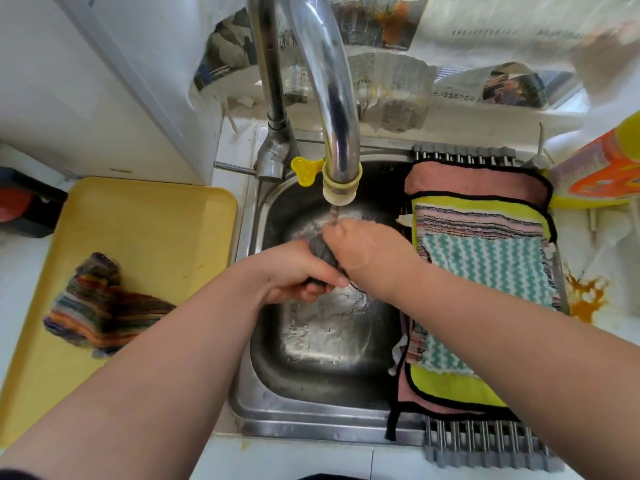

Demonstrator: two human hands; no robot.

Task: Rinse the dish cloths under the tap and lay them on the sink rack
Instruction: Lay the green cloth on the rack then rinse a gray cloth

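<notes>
a cramped white counter (20, 271) filled my feed, with newspaper (388, 84) lining the wall behind the sink. at far left i saw a yellow tray (145, 216), and on it lay a crumpled rainbow striped cloth (100, 306) in dark bands, well apart from the basin. next came the steel sink (311, 386), its tap (332, 98) arching over the basin with a yellow fitting (341, 183) on the spout and a thin stream of water (334, 216) running down. just under that stream both hands held a grey cloth (322, 252), twisted into a tight, wet-looking bundle. the left hand (298, 271) had its fingers curled round the lower end. the right hand (363, 249) was clenched round the upper end, where the water landed. to the right, the sink rack (485, 445) spanned the basin and carried a pink cloth (467, 180), a yellow-green cloth (450, 382) edged in black, a pastel striped cloth (478, 221) and a teal zigzag cloth (485, 265) on top. an orange bottle (602, 168) stood at the far right.
</notes>
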